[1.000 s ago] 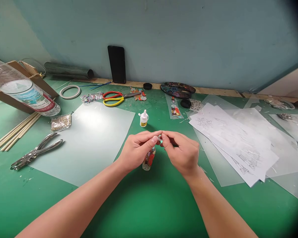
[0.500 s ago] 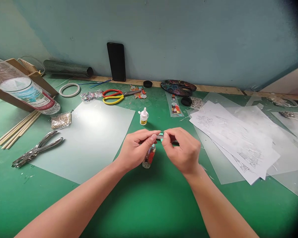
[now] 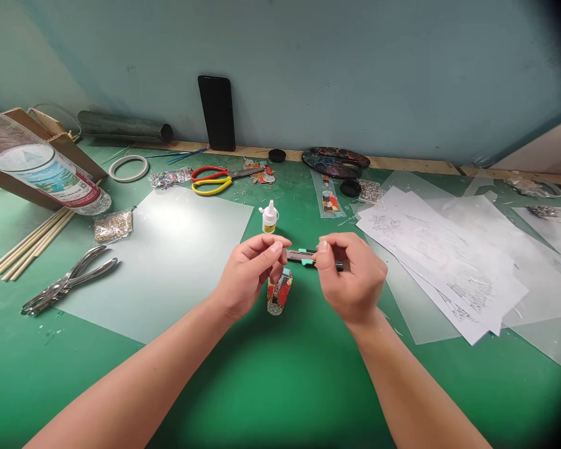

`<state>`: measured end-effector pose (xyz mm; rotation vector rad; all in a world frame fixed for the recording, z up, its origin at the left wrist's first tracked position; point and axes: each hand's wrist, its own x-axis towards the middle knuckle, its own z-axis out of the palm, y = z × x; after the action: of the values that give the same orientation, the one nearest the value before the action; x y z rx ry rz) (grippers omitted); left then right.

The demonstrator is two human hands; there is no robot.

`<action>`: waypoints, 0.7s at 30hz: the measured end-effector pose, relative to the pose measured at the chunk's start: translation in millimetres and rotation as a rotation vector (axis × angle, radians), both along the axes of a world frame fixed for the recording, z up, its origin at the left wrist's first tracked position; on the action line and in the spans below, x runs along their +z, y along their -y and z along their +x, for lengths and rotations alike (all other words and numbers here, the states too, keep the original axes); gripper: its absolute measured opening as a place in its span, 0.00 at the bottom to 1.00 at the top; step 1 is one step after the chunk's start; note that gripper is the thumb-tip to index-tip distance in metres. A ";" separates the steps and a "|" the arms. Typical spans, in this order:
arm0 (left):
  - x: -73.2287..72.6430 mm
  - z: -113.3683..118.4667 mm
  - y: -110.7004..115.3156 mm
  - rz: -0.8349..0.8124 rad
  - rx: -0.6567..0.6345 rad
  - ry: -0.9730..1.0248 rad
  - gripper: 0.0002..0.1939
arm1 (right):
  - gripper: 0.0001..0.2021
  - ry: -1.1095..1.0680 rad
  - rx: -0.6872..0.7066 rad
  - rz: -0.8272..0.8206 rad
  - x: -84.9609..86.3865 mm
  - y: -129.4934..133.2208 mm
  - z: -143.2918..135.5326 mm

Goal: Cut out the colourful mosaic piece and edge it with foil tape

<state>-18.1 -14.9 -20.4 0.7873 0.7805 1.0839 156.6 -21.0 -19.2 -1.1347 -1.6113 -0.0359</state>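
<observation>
My left hand [image 3: 254, 272] is pinched closed, thumb against fingers, just above a small patterned red and black piece [image 3: 279, 294] on the green table. My right hand [image 3: 354, 272] is also pinched, to the right of it. Whatever sits between the fingertips of either hand is too small to make out. Behind and between the hands lies a black and teal utility knife [image 3: 303, 257], partly covered by them. A small white glue bottle [image 3: 270, 218] stands upright beyond my left hand.
Scissors [image 3: 211, 180], a tape ring [image 3: 128, 168] and a phone [image 3: 217, 113] are at the back. At left are a metal punch [image 3: 70, 280], sticks [image 3: 30, 246] and a large bottle [image 3: 51, 178]; at right, drawn papers [image 3: 439, 255] on clear sheets.
My hands have moved apart, the left one a little leftward and the right one rightward. More of the utility knife shows between them. The view has shifted slightly.
</observation>
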 end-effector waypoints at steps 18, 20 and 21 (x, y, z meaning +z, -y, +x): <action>5.0 0.8 2.0 -0.175 -0.217 0.331 0.12 | 0.07 -0.014 0.322 -0.041 -3.4 6.1 -10.9; 3.0 1.2 2.6 -0.137 -0.203 0.289 0.12 | 0.07 -0.018 0.329 -0.046 -4.0 6.7 -10.4; 2.1 1.5 3.0 -0.120 -0.197 0.262 0.13 | 0.07 -0.025 0.327 -0.058 -4.1 7.2 -10.3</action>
<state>-16.6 -17.9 -18.2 0.5923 0.5290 0.9310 146.3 -28.2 -23.2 -0.8991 -1.7664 0.2390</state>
